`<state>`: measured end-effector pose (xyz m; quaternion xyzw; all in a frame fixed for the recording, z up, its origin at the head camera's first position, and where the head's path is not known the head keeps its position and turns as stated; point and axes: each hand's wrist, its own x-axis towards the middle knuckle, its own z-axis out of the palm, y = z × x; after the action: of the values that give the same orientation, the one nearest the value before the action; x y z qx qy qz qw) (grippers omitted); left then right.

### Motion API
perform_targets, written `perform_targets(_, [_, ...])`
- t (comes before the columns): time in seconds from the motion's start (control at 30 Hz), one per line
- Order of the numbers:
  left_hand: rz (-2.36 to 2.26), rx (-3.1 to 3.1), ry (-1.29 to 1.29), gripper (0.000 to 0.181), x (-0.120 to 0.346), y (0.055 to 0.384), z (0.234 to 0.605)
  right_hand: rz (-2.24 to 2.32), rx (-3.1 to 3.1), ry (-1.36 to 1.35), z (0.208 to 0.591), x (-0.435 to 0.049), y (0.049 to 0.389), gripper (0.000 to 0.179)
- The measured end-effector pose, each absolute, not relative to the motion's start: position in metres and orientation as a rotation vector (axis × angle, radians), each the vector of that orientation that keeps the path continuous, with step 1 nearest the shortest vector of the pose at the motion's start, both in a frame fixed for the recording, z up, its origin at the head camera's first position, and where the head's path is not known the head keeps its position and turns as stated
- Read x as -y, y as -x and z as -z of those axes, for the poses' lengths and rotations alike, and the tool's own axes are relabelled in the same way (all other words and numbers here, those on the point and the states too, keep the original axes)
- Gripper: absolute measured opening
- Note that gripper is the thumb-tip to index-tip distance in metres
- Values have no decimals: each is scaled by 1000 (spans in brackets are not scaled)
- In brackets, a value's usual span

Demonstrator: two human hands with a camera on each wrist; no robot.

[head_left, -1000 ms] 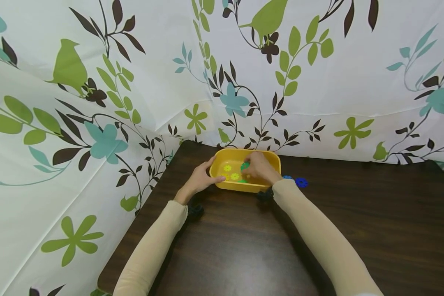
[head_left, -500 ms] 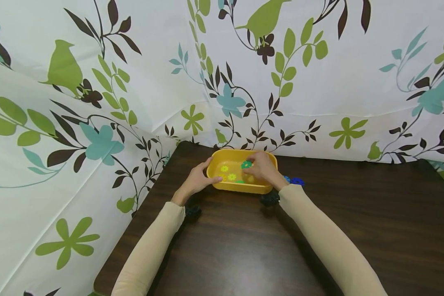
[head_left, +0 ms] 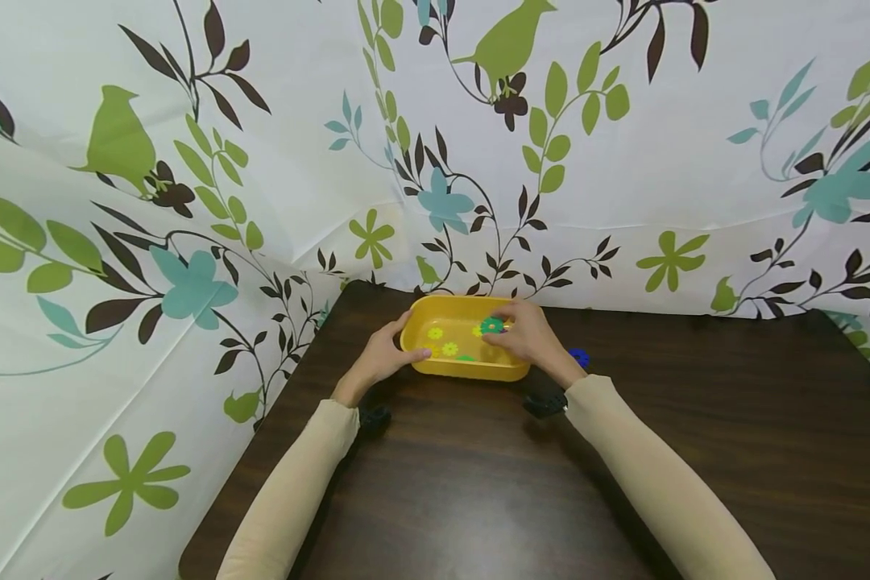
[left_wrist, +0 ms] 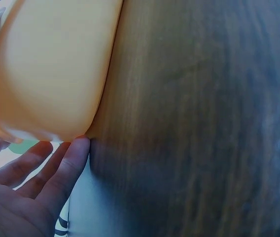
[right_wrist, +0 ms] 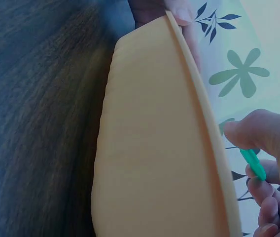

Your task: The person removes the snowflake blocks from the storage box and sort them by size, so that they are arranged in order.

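A yellow plastic tub (head_left: 471,369) stands near the back of the dark table. My left hand (head_left: 379,356) grips its left end, thumb over the near rim and fingers against the outside wall; in the left wrist view those fingers (left_wrist: 63,180) press the tub's end (left_wrist: 56,74). Between thumb and fingers my right hand (head_left: 535,337) pinches a green flower-shaped disc (head_left: 490,325) over the tub's right part. It appears edge-on in the right wrist view as a green disc (right_wrist: 253,164). Yellow flower discs (head_left: 449,349) and another green disc (head_left: 466,358) lie inside; my right hand hides some contents.
A dark blue flower disc (head_left: 579,357) lies on the table right of the tub, partly behind my right wrist. A patterned curtain (head_left: 594,193) hangs close behind the table (head_left: 449,475). Black straps (head_left: 545,404) sit at both wrists.
My right hand has lifted slightly and turned, bringing the pinched green disc up from the tub's floor into fuller view. My left hand keeps its grip on the tub. The head view has shifted slightly.
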<state>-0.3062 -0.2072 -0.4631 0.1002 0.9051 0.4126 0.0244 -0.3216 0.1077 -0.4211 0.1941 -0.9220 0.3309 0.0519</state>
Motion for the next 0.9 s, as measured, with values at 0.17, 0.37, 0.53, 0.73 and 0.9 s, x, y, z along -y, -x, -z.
perform_targets(0.17, [-1269,-2803,-303,108,208,305,463,-1032,2789,-558,422,-118,314,49])
perform_targets(0.37, [-1249,-2807,-288,108,206,304,462,-1038,2787,-507,423,-129,307,50])
perform_targets(0.53, [-1257,-2801,-279,107,206,304,462,-1042,2753,-480,427,-140,302,49])
perform_targets(0.73, [-1276,-2795,-274,106,206,304,462,-1078,2725,-440,433,-155,297,48])
perform_targets(0.9, [-1258,-2807,-279,106,206,304,462,-1120,2717,-395,439,-168,292,48])
